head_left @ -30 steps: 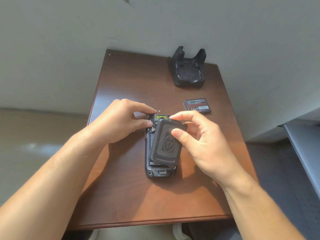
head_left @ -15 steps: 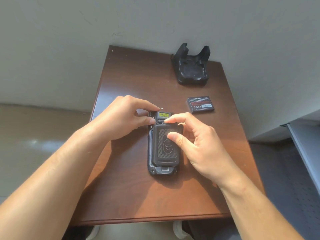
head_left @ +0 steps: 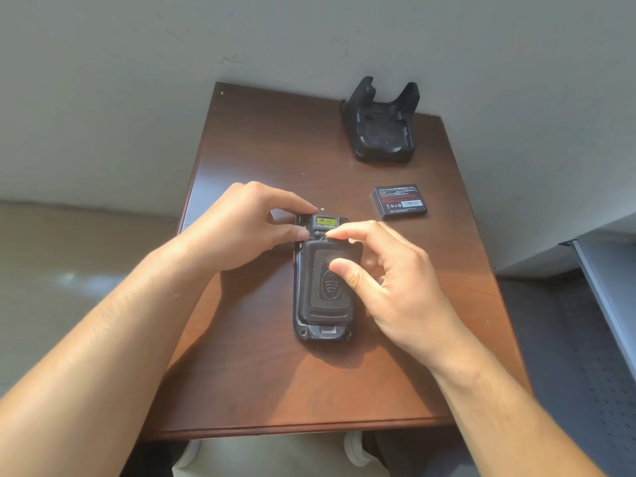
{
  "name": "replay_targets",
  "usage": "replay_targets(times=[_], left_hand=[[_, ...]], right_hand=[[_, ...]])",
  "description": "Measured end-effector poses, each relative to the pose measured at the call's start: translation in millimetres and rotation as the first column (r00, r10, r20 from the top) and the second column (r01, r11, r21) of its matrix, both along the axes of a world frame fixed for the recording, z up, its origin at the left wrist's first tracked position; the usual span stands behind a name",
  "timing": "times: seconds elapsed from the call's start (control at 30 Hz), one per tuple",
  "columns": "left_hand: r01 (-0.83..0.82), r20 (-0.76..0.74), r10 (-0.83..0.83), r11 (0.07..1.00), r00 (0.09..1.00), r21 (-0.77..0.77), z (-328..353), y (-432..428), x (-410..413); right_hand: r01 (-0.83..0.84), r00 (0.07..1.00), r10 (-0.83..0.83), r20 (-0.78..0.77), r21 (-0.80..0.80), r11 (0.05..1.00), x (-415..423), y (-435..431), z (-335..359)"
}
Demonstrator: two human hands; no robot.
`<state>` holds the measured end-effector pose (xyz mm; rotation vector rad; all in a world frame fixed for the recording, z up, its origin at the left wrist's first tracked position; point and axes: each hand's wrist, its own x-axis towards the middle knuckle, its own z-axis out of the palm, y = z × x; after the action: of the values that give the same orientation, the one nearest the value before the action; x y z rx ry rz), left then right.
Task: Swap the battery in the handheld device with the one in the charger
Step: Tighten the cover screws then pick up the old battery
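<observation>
The black handheld device lies face down in the middle of the brown table. Its textured back cover sits flat in place on it. My left hand pinches the device's top left corner. My right hand rests its thumb on the cover and its index fingertip at the cover's top edge. A loose black battery lies label up to the right of the device. The black charger cradle stands at the far right corner, its slot bare.
The table stands against a grey wall. A grey shelf edge and dark perforated floor lie to the right. White shoes show under the table's near edge.
The back cover was tilted up in my right hand. It has come down and now lies flat on the device. My left hand has stayed at the top corner.
</observation>
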<state>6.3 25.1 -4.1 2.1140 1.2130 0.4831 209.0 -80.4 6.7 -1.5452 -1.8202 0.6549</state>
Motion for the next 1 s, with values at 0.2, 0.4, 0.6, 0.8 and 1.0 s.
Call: replay_targets(times=[0.2,0.4,0.6,0.8,1.0], left_hand=[[0.0,-0.016,0.0,1.0,1.0,0.011,1.4,-0.3,0.5],[-0.007,-0.018,0.007,1.0,1.0,0.006,3.1,-0.8,0.8],[-0.024,0.024,0.024,1.0,0.999,-0.012,0.2,-5.4,-0.2],[-0.054,0.154,0.042,0.996,0.987,0.072,-11.7,-23.4,-1.4],[-0.02,0.101,0.004,0.987,0.995,0.157,-16.1,-37.1,-11.9]], right_hand=[[0.018,0.984,-0.013,0.177,-0.027,0.999,1.4,2.9,-10.8],[-0.007,0.972,0.017,0.232,-0.043,0.999,2.6,1.6,-13.4],[0.063,0.985,-0.044,0.168,-0.111,0.992,3.5,1.2,-13.1],[0.126,0.981,-0.1,0.164,-0.158,0.979,6.0,3.2,-14.1],[0.106,0.981,-0.074,0.178,-0.179,0.978,9.2,6.3,-12.9]])
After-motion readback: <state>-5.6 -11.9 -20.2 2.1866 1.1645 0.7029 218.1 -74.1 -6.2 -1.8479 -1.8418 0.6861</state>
